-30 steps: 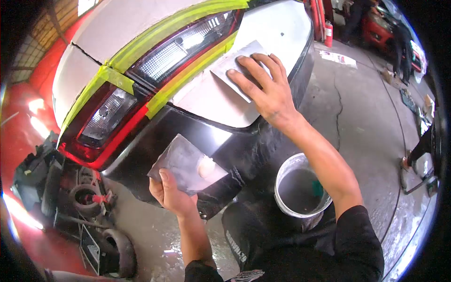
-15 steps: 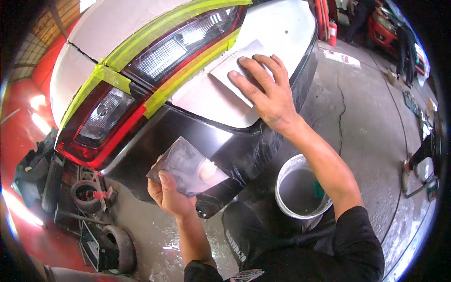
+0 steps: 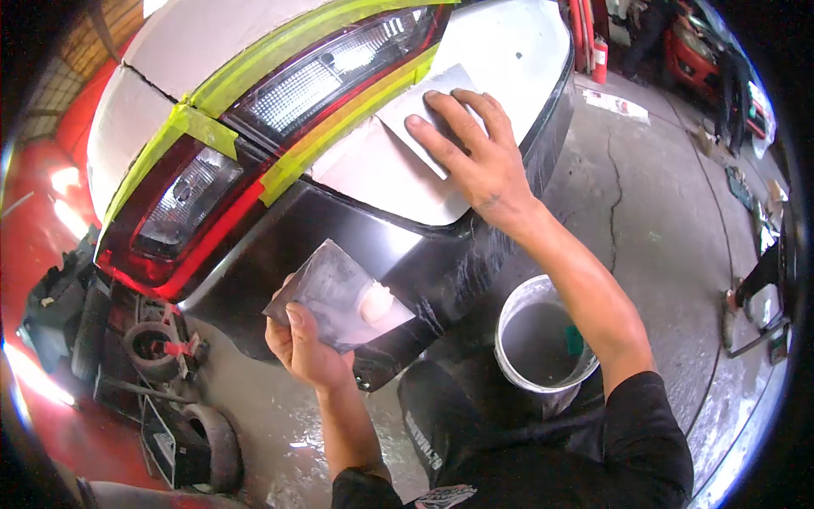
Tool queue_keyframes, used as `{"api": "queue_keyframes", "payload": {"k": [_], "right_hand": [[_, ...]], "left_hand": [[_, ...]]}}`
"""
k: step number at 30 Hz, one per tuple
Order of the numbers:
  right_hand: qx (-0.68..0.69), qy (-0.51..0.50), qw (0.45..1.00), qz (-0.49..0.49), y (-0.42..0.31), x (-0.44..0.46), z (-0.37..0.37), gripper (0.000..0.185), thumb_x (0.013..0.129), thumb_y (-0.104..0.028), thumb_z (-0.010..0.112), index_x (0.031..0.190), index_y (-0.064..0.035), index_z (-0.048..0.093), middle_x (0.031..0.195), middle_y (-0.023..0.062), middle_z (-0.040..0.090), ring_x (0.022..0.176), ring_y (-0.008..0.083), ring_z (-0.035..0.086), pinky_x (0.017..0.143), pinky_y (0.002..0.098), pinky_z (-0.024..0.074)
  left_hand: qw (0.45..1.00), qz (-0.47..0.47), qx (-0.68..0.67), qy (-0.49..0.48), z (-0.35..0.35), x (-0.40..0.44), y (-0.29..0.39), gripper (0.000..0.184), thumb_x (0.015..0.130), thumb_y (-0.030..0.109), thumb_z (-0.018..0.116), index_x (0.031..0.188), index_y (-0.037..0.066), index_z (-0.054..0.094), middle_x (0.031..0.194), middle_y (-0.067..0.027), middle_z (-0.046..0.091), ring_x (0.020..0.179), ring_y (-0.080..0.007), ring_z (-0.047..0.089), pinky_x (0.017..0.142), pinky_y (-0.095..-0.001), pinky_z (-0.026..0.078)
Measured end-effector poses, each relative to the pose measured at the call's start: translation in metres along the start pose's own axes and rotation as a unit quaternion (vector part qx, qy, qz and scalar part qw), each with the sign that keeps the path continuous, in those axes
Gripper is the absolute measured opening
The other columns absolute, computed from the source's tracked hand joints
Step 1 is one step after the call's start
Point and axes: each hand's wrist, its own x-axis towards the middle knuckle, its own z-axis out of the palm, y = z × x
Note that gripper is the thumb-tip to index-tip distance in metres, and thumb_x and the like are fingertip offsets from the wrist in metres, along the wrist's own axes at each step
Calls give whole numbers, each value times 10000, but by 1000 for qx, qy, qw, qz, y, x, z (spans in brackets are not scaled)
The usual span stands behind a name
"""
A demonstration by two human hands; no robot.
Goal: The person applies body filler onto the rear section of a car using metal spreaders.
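Note:
My left hand (image 3: 307,343) grips a flat grey putty spreader (image 3: 326,284) by its near left edge, thumb on top. A dab of pale filler putty (image 3: 376,304) sits near the right corner of that plate. My right hand (image 3: 490,161) presses a second flat grey spreader (image 3: 405,120) against the car's white rear panel (image 3: 509,55), fingers laid along its upper face. The spreader's far edge lies beside the yellow masking tape (image 3: 339,131) that borders the tail light (image 3: 331,72). The palm side of my right hand is hidden.
A white bucket (image 3: 506,360) of grey water with a green item inside stands by my legs. Below the panel runs the black bumper (image 3: 314,216). Tyres (image 3: 212,445) lie at lower left. A fire extinguisher (image 3: 600,61) and a person's leg (image 3: 757,276) are on the right.
My right hand and its spreader have moved slightly up and left along the white panel. My left hand holds its spreader almost still. The view has shifted a little.

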Motion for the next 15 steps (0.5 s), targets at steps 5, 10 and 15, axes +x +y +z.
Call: {"api": "queue_keyframes", "payload": {"k": [5,10,15], "right_hand": [[-58,-22,998,-15,-10,-2,-27,473,830,-170,613,1300,-221,650,1307,43,604,1161,282,558,997,487,436],[-102,-39,994,-3,-12,7,-49,447,820,-157,630,1267,-152,626,1281,51,608,1097,268,564,862,408,459],[-122,-56,991,-9,-10,23,-56,379,820,-141,633,1199,-148,623,1197,31,621,1005,247,568,801,378,466]], "left_hand": [[999,-4,-26,-18,-1,1,0,406,1013,253,647,1247,-78,628,1146,-176,708,1014,-251,697,916,-378,550],[997,-27,-63,-24,-2,2,1,390,1011,244,652,1232,-78,637,1138,-166,713,1008,-243,701,924,-373,547],[994,-36,-80,-58,0,6,5,391,1009,259,659,1202,-81,640,1114,-147,703,979,-217,686,897,-357,539]]}}
